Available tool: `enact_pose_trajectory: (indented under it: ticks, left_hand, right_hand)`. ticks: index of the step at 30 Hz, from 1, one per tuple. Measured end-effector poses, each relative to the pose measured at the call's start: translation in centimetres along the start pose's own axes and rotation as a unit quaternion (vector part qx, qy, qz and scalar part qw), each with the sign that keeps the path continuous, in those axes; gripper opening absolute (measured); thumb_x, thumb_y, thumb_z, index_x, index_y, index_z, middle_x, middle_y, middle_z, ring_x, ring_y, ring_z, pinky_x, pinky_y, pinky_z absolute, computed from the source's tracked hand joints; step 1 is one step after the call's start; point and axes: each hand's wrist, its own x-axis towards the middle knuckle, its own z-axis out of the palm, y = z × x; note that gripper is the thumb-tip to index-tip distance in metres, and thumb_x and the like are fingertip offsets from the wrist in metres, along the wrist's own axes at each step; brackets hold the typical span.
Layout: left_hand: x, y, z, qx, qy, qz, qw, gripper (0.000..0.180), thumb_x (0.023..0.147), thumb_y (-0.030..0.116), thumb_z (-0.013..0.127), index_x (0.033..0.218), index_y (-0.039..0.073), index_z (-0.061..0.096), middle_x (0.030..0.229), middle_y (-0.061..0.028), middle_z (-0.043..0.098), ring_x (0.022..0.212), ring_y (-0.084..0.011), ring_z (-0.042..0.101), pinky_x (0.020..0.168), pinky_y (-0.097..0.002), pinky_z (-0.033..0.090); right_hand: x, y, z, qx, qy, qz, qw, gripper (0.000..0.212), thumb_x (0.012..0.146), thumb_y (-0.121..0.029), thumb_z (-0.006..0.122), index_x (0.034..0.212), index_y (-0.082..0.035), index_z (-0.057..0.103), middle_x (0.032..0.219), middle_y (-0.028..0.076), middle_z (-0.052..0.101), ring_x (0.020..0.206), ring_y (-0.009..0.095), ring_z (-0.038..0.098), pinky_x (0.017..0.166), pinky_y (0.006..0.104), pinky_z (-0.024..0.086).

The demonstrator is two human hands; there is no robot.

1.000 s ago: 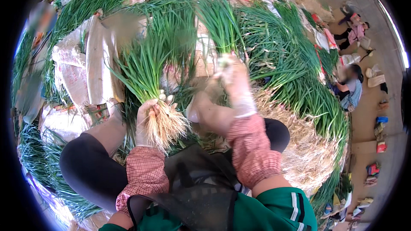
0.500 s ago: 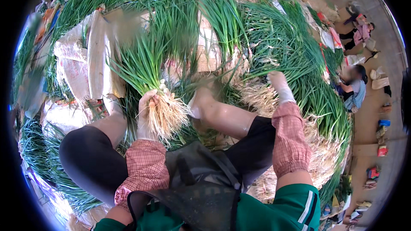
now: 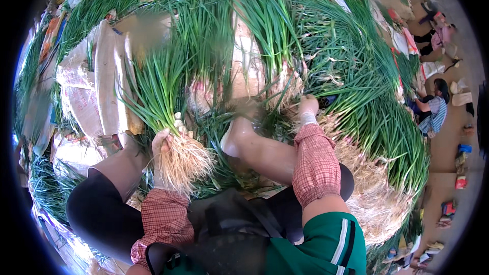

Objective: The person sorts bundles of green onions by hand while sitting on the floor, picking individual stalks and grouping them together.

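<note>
In my gloved left hand (image 3: pixel 162 145), the fingers are wrapped round a bunch of spring onions (image 3: pixel 162 89) just above the roots. Its green leaves point away from me, and its pale, stringy roots (image 3: pixel 187 165) spread towards my lap. Small white bulbs show beside the thumb. My gloved right hand (image 3: pixel 308 105) is closed, by the left edge of the large spring onion heap (image 3: pixel 351 84). What it grips, if anything, is hidden. Between my hands, two more bunches lie with their roots towards me, the nearer right one (image 3: pixel 280 69) beside a pale sack strip.
My bent legs (image 3: pixel 262 150) frame the work area. A folded woven sack (image 3: pixel 104 81) lies at the left. A thick mass of roots (image 3: pixel 379 198) fills the right side by my elbow. Another person in a striped top (image 3: pixel 435 112) sits beyond the heap, near the floor strip.
My right hand has moved left and slightly nearer, towards the middle bunches. My left hand, still round its bunch, has shifted a little left and nearer. The view has also moved slightly.
</note>
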Motion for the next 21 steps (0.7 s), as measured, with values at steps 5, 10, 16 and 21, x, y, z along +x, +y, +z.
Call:
enact_pose_trajectory:
  ticks: [5,10,16,21]
  left_hand:
    - [1.4,-3.0,3.4,-0.029,0.027,0.003,0.999,0.052,0.081,0.017,0.052,0.127,-0.004,0.043,0.098,-0.0102,0.056,0.089,-0.0208,0.056,0.086,-0.0401,0.049]
    - [0.2,-5.0,3.5,-0.03,0.111,-0.065,0.991,0.044,0.083,0.017,0.061,0.119,-0.004,0.05,0.107,-0.01,0.058,0.094,-0.0185,0.058,0.086,-0.0329,0.05]
    - [0.6,-4.2,4.6,-0.061,0.105,-0.052,0.991,0.019,0.082,0.014,0.064,0.095,0.001,0.06,0.08,-0.0085,0.065,0.075,-0.0211,0.065,0.08,-0.0324,0.055]
    - [-0.8,-4.0,2.9,-0.071,0.005,0.014,0.997,0.024,0.081,0.013,0.065,0.101,0.001,0.059,0.096,-0.012,0.064,0.086,-0.0189,0.065,0.076,-0.0321,0.056]
  right_hand:
    - [3.7,-1.7,-13.1,-0.067,0.195,-0.057,0.977,0.023,0.087,-0.016,0.054,0.104,-0.011,0.068,0.101,0.016,0.065,0.086,0.032,0.065,0.076,0.0374,0.051]
    - [4.8,2.4,-25.4,-0.226,0.127,-0.097,0.961,0.033,0.082,-0.012,0.05,0.112,-0.013,0.065,0.098,0.018,0.067,0.09,0.032,0.065,0.08,0.0378,0.05]
    - [-8.4,-8.0,-20.7,0.137,-0.18,-0.278,0.934,0.032,0.093,-0.021,0.052,0.117,0.0,0.06,0.11,0.009,0.064,0.099,0.017,0.058,0.09,0.0288,0.044]
    - [-27.8,-18.3,-11.7,0.172,-0.384,-0.47,0.776,0.065,0.087,-0.025,0.061,0.139,-0.001,0.03,0.137,0.018,0.043,0.126,0.025,0.042,0.106,0.0362,0.031]
